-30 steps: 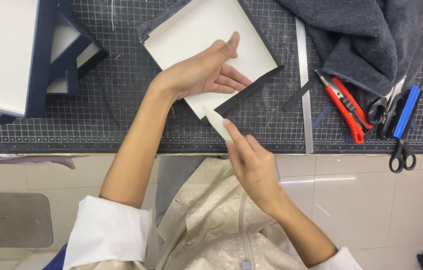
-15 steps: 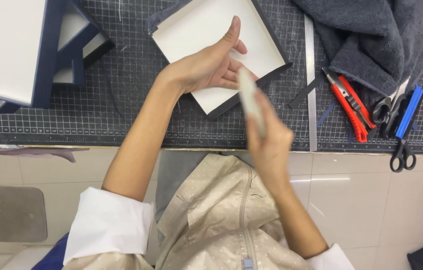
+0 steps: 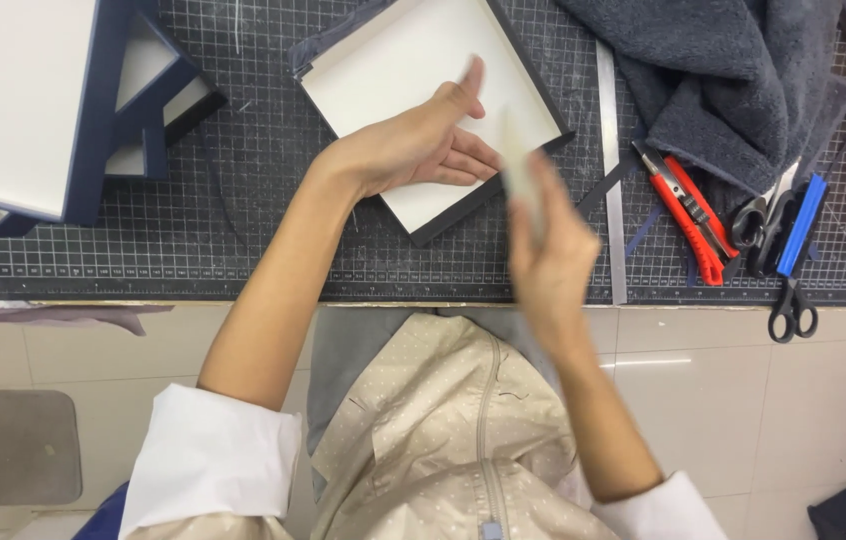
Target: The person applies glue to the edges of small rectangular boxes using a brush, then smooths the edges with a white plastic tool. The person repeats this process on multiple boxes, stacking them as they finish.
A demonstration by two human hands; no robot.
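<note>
My left hand [image 3: 423,140] lies flat on a shallow white box tray with dark blue walls [image 3: 383,70] on the cutting mat, its fingers near the tray's lower right wall. My right hand [image 3: 548,250] is raised over the mat's front edge, just right of the tray. It holds a thin pale strip [image 3: 521,180] upright between thumb and fingers; the strip is blurred.
A grey gridded cutting mat [image 3: 243,230] covers the bench. A stack of dark blue and white boxes [image 3: 33,100] sits at the left. To the right lie a steel ruler [image 3: 611,170], a red utility knife [image 3: 688,215], scissors [image 3: 793,300] and a grey towel [image 3: 723,80].
My right hand has lifted from the tray's lower corner and swung right, bringing the pale strip up off the tray. The left hand stays pressed on the tray.
</note>
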